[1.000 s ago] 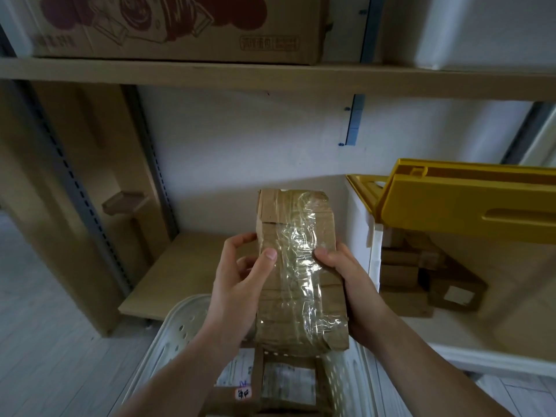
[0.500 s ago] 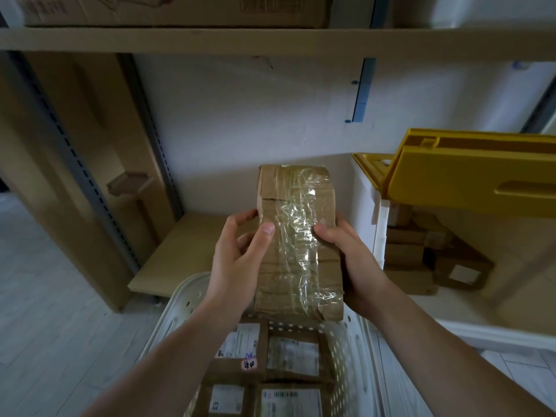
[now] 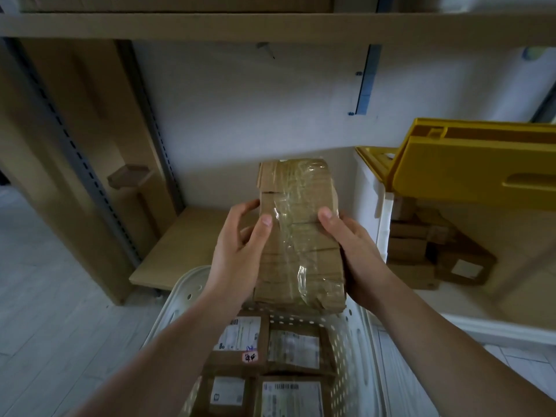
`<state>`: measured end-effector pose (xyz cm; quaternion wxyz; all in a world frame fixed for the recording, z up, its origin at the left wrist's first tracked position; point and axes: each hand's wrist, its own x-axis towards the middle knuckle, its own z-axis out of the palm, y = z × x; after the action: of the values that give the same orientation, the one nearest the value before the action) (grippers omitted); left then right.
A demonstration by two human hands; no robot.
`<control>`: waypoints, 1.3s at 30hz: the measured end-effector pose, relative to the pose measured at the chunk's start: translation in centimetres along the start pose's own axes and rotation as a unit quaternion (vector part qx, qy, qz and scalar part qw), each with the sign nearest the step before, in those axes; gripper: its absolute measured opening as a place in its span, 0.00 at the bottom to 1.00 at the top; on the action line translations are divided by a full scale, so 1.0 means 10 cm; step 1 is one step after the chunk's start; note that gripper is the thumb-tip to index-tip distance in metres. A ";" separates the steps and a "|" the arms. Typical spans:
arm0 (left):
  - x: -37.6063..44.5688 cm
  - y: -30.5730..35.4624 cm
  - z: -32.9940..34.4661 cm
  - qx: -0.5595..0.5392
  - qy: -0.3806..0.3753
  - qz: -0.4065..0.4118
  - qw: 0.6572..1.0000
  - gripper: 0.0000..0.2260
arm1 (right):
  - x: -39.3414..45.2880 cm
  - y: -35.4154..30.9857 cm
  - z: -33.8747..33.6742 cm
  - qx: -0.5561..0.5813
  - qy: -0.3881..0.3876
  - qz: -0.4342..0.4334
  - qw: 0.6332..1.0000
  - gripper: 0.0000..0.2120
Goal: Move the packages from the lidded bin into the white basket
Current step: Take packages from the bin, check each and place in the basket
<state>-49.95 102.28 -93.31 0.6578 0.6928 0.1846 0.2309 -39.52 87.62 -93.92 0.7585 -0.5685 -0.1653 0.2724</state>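
Note:
A tall brown cardboard package [image 3: 298,233] wrapped in clear tape stands upright between both hands, above the far end of the white basket [image 3: 186,293]. My left hand [image 3: 237,257] grips its left side with the thumb across the front. My right hand [image 3: 352,251] grips its right side, thumb on the tape. Several labelled brown packages [image 3: 270,359] lie flat inside the perforated basket below. To the right stands the white bin [image 3: 368,206] with its yellow lid [image 3: 475,167] raised; more brown packages [image 3: 421,248] are stacked inside it.
A wooden shelf board [image 3: 186,245] lies behind the basket, with a white wall at the back. Another shelf [image 3: 270,25] runs overhead. A metal upright [image 3: 78,152] and a cardboard panel stand at the left. Pale floor [image 3: 45,296] spreads to the left.
The view has tilted downward, so more of the basket and its packages shows. The held package has sunk slightly toward the basket, still upright in both hands.

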 end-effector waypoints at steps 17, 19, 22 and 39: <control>-0.08 0.03 -0.02 0.016 -0.058 -0.020 0.998 0.40 | -0.04 0.05 0.12 -0.092 0.030 -0.041 0.994 0.16; -0.08 0.03 -0.05 0.006 -0.043 -0.017 0.999 0.41 | -0.04 0.04 0.13 -0.080 0.010 -0.032 0.996 0.15; -0.06 0.00 -0.06 -0.058 -0.044 -0.027 0.997 0.39 | -0.04 0.02 0.15 -0.047 -0.046 -0.008 0.998 0.20; -0.06 -0.10 -0.02 -0.155 -0.128 -0.005 0.979 0.24 | 0.00 0.13 0.11 -0.043 -0.102 0.012 0.994 0.29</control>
<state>-50.50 102.15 -94.38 0.7769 0.6050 0.0642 0.1622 -40.40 88.72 -94.88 0.7094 -0.5717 -0.2463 0.3304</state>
